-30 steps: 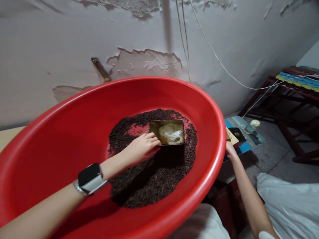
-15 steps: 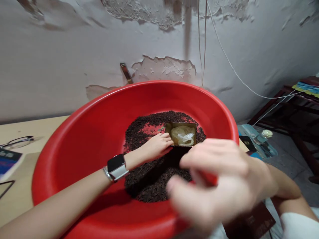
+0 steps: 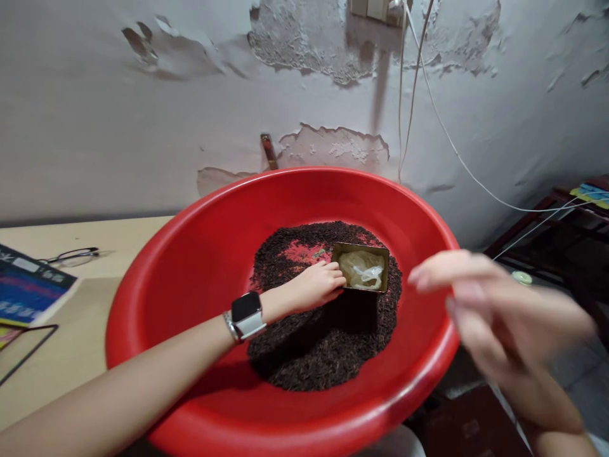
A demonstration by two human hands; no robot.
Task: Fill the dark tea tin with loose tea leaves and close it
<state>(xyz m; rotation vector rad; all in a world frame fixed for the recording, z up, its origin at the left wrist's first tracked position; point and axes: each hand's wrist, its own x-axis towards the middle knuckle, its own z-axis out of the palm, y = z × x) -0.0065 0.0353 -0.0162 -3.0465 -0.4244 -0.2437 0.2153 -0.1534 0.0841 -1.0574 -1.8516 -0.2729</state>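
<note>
nearest us our right hand (image 3: 499,324) hangs blurred in the air over the near right rim of the red basin (image 3: 181,254), fingers spread loose and holding nothing. farther in, our left hand (image 3: 316,287), a watch (image 3: 246,314) on its wrist, rests on the dark tea leaves (image 3: 323,343), fingers curled against the left wall of the open tin (image 3: 361,268). just beyond those fingertips a crumpled clear bag (image 3: 362,276) lies inside the tin.

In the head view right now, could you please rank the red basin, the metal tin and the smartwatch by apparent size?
1. Red basin, by far the largest.
2. Metal tin, sitting in the dark grains.
3. Smartwatch, smallest, though it is nearer the camera, so the gap is uncertain.
</note>
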